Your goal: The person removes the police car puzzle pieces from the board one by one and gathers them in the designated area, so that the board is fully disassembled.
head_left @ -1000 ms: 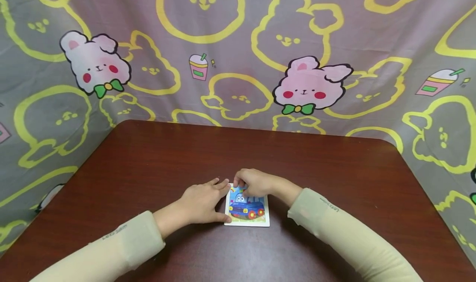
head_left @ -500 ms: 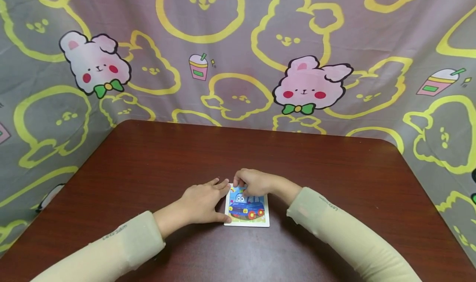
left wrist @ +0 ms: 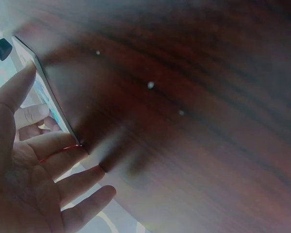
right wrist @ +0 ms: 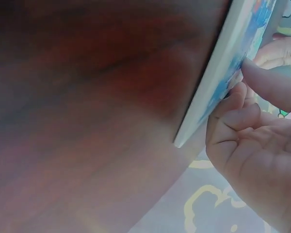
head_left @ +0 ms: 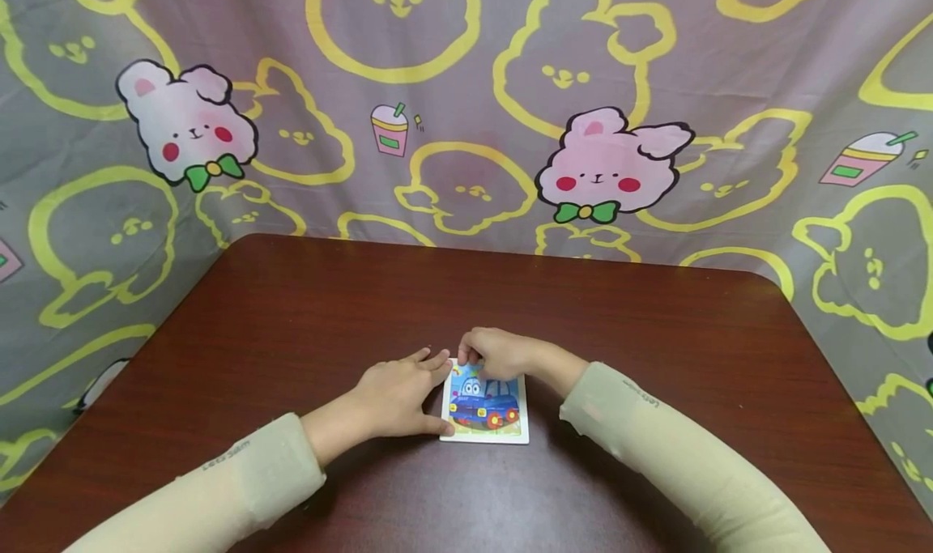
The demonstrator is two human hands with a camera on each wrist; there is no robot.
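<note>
Flat, squarish, white-rimmed picture board (head_left: pixel 487 419), printed blue car (head_left: pixel 487 403) on its face, lying on smooth reddish-brown wood-grain worktop (head_left: pixel 350 302); left hand (head_left: pixel 394 395) unclenched, spread along its left edge; right hand (head_left: pixel 501 355) curled at its upper part, cannot tell whether gripping anything.

Soft, fairly even light fills the head view, leaving a pale glare on the near part of the counter (head_left: pixel 510 496); the backdrop cloth (head_left: pixel 466 75) reads clearly. Both wrist views look hazy and dimmer, darkening towards an upper corner. Beside the left grip (left wrist: pixel 31 165), blurred finger shadows streak the counter.
</note>
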